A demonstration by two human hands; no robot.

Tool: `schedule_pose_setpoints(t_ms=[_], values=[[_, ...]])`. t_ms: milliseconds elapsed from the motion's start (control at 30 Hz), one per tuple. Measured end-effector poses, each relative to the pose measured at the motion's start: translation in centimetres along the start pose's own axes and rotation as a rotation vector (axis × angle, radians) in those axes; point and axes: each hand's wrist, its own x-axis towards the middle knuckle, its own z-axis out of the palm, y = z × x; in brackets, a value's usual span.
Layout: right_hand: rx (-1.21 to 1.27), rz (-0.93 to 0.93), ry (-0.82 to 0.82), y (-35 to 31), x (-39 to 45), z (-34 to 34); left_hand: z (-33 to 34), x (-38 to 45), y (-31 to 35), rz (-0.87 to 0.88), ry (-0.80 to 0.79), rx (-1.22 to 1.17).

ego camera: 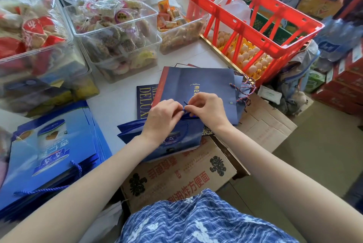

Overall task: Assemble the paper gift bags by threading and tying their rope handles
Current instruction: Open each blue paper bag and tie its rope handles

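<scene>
A bright blue paper gift bag (182,136) lies flat at the table's near edge, partly over a cardboard box. My left hand (163,117) and my right hand (206,109) meet at its top edge. Both pinch a thin blue rope handle (185,109), whose short end sticks up between the fingertips. Just behind lies a stack of dark blue flat bags (196,83) with twisted red-and-blue rope handles (247,89) hanging off the right side. A pile of bright blue bags (53,150) with blue rope handles (76,168) lies at the left.
Clear plastic bins of wrapped snacks (114,32) line the back of the white table (117,105). A red crate (249,20) over egg trays stands at the back right. Cardboard boxes (176,176) sit below the table edge, with more cartons on the floor at the right.
</scene>
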Motion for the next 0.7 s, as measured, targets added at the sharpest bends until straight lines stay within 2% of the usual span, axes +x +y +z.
schedule_pose_setpoints(t_ms=[67, 133, 233, 400, 467, 600, 700], values=[[-0.037, -0.013, -0.027, -0.2, 0.1, 0.0, 0.1, -0.2, -0.5, 0.174, 0.027, 0.078], [-0.096, -0.028, -0.088, -0.3, 0.2, -0.3, 0.0, 0.0, -1.0, 0.277, 0.037, 0.154], [-0.159, -0.009, -0.167, -0.5, 0.5, -0.8, -0.1, 0.0, -1.1, 0.292, 0.066, 0.211], [-0.203, 0.001, -0.209, -0.6, 0.8, -1.0, 0.1, -0.2, -0.5, 0.124, 0.068, 0.130], [-0.185, 0.009, -0.230, -0.5, 0.8, -1.2, -0.2, -0.1, 0.0, -0.018, 0.042, 0.022], [-0.186, 0.027, -0.269, -0.6, 1.0, -1.5, -0.6, 0.8, 0.2, -0.312, -0.093, -0.235], [-0.142, 0.055, -0.289, -0.8, 1.2, -1.5, -0.7, 1.2, -0.2, -0.363, -0.195, -0.328]])
